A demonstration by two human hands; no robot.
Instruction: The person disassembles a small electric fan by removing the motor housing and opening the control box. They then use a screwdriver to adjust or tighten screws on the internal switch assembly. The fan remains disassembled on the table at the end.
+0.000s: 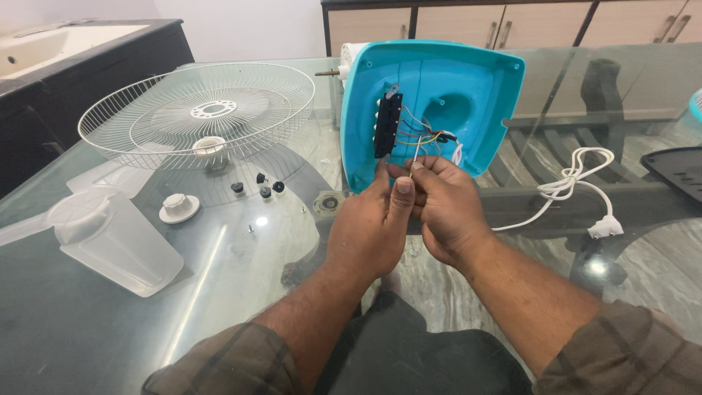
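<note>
While pinching wires [420, 140] at turquoise fan base [468, 88] | left hand [373, 219], right hand [439, 208] pressed together | grip near switch block [387, 124], avoid tugging.

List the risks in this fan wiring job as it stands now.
The left hand and right hand pinch thin wires near the black switch block; a tug might loosen a joint. The small black screws lie loose on the glass table and could roll off.
</note>
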